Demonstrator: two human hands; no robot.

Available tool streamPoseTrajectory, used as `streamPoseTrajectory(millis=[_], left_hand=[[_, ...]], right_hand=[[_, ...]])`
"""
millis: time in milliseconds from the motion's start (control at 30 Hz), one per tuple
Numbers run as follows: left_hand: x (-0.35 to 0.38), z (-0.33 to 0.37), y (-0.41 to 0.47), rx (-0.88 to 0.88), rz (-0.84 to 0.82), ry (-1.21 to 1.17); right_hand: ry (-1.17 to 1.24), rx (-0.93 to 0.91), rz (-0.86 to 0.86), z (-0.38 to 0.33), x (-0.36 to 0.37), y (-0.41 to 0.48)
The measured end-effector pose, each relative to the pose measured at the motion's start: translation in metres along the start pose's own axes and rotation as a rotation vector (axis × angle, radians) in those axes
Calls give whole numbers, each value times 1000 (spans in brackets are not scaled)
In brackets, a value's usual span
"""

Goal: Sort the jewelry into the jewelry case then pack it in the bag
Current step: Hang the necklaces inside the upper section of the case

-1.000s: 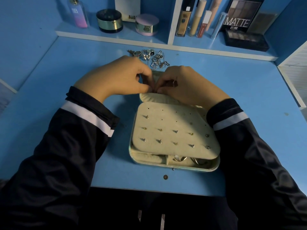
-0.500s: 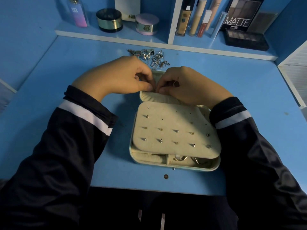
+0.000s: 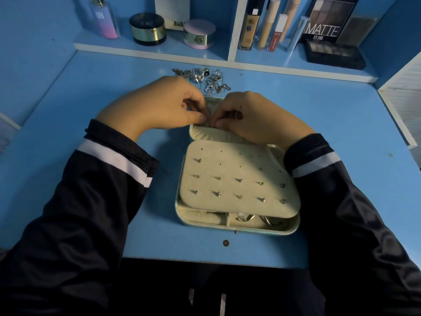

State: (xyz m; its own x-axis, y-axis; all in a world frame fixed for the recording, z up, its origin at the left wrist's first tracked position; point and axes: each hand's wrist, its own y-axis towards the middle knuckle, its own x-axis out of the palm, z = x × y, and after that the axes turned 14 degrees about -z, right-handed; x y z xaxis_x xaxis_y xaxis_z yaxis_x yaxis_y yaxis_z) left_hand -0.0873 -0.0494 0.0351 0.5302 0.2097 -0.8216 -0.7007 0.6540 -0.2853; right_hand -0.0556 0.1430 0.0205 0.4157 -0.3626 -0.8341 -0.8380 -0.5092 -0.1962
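Your left hand [image 3: 159,106] and right hand [image 3: 255,117] met fingertip to fingertip, fingers curled, pinching small piece too tiny to identify, over far end of jewelry case [image 3: 237,229]. Case lay open on counter [image 3: 341,133] under wrists, stud panel [image 3: 239,174] between forearms, nearest rows filled. Loose jewelry [image 3: 205,79] heaped just beyond knuckles. Step in hand, by look: sorting, likely seating piece in case's far half. Next move called for steady pinch, then reach forward to heap. Bag not in view.
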Motion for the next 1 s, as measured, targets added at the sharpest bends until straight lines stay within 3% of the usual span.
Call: streamPoseTrajectory(millis=[1000], left_hand=[[3,7,-1,-60,-26,20]], right_hand=[[15,12,-7,1,0,-2]])
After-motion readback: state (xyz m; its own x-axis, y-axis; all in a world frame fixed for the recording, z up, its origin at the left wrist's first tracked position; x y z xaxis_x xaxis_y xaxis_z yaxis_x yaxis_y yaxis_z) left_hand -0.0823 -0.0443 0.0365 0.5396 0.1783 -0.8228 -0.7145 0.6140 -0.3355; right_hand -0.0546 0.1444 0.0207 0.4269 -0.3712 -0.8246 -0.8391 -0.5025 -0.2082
